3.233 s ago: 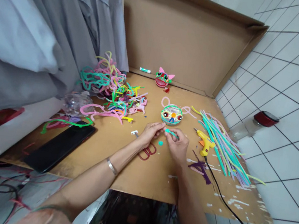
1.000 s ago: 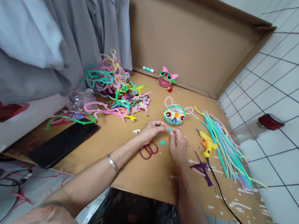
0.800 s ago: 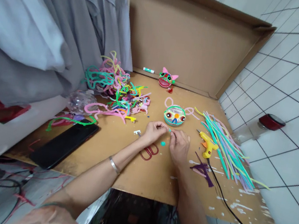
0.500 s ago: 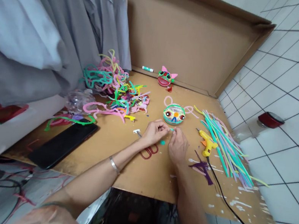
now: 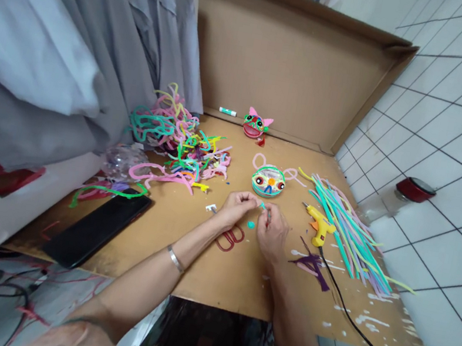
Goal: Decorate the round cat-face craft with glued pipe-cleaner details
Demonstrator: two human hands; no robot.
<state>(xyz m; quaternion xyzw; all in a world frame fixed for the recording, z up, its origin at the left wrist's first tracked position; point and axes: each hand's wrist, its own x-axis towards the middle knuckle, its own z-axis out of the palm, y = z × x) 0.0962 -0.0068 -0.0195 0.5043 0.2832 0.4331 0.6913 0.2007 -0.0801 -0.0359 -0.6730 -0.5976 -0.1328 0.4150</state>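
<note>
Between my two hands is a short teal pipe cleaner piece. My left hand pinches one end, and the fingers of my right hand are closed on the other. Just beyond them rests a round craft face with a green rim, big eyes and an orange nose. A small teal disc lies on the table between my wrists. Scissors with red handles lie partly hidden under my left forearm.
A yellow glue gun with a black cord and a bundle of pipe cleaners lie on the right. On the left are a tangled pipe cleaner heap and a black phone. A finished-looking pink-eared face stands at the back.
My right hand has turned slightly and shifted a little, and the teal piece now tilts between my fingers. The view has moved slightly; objects on the table stay put.
</note>
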